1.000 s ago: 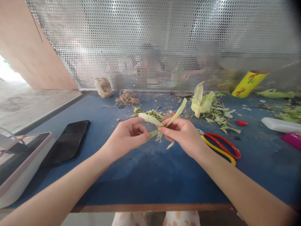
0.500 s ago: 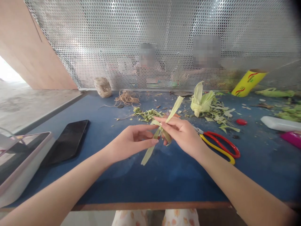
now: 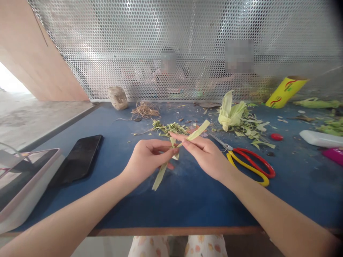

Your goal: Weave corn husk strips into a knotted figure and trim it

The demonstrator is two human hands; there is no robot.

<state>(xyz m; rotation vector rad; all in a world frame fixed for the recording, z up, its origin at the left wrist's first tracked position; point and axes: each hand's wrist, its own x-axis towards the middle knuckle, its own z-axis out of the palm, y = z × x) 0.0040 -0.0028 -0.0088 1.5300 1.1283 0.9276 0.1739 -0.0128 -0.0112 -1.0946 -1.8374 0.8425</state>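
Observation:
Both hands meet over the middle of the blue table [image 3: 171, 203], pinching pale green strips of corn husk [image 3: 198, 130]. My left hand [image 3: 147, 157] is closed with thumb and fingers on the crossing, and one strip hangs down below it. My right hand [image 3: 203, 151] pinches the strip that points up and to the right. The fingers hide part of the crossing. Just behind lies a small pile of knotted green husk [image 3: 174, 128]. Scissors [image 3: 249, 162] with red and yellow handles lie beside my right wrist.
A husk bundle [image 3: 232, 112] with scraps lies at the back right, near a yellow tube [image 3: 286, 92]. Brown twine [image 3: 144, 110] and a jar [image 3: 118, 98] stand at the back left. A black phone [image 3: 77, 159] and white-rimmed tray [image 3: 32, 192] are left. Behind rises a perforated metal screen [image 3: 134, 43].
My left hand has closed onto the husk crossing, its fingers drawn together. The upper strip has tilted further right in my right hand, and the lower strip has shifted left.

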